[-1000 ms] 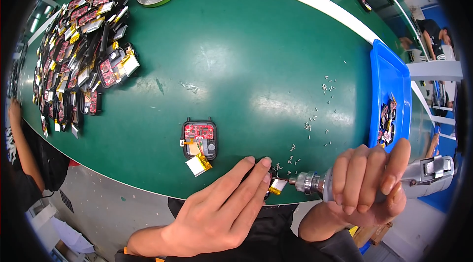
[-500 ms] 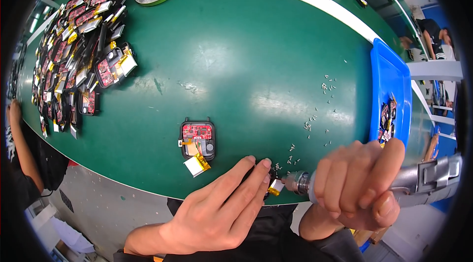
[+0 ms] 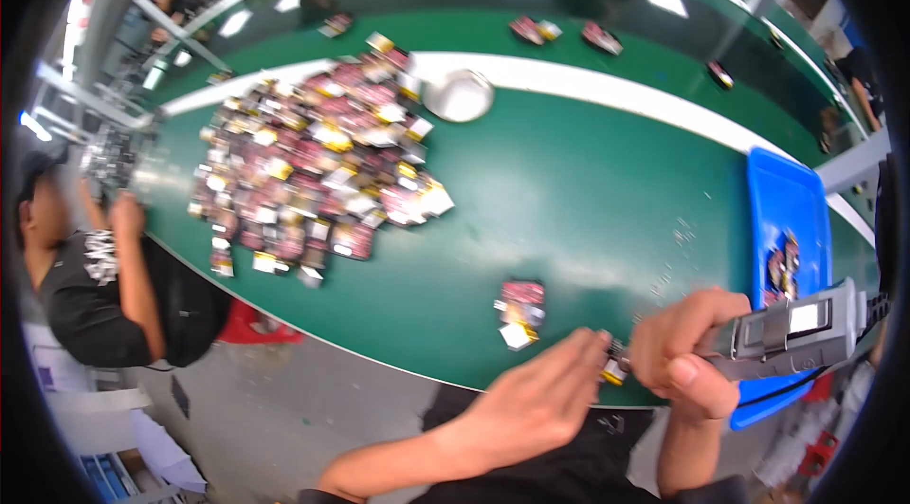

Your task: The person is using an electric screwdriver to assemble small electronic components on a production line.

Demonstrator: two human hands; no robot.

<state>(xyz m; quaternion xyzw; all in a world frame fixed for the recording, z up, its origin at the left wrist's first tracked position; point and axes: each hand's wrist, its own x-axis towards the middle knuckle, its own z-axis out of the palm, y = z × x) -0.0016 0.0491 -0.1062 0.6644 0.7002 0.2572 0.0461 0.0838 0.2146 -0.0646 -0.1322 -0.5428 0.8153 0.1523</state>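
Note:
My left hand (image 3: pixel 536 395) reaches over the bench's near edge, fingers extended and close together. Its fingertips press on a small housing that they mostly cover; a white battery pouch with yellow tape (image 3: pixel 612 373) shows beside them. My right hand (image 3: pixel 684 348) is wrapped round a grey electric screwdriver (image 3: pixel 791 331), held nearly level, its tip end pointing left to the covered housing. Just beyond my left hand lies an open black housing with a red circuit board (image 3: pixel 523 295), its battery pouch hanging out on the near side. Motion blurs the picture.
A large pile of similar housings (image 3: pixel 303 172) covers the left of the green bench (image 3: pixel 569 191). Behind stands a round metal dish (image 3: pixel 460 96). Loose screws (image 3: pixel 682 234) lie at right, near a blue tray (image 3: pixel 785 191) holding several housings. A co-worker (image 3: pixel 104 295) sits at left.
The whole view has swung to the left and up, so the bench things appear farther right and the co-worker shows more. My hands stay together at the covered housing; the screwdriver's rear now tilts upward.

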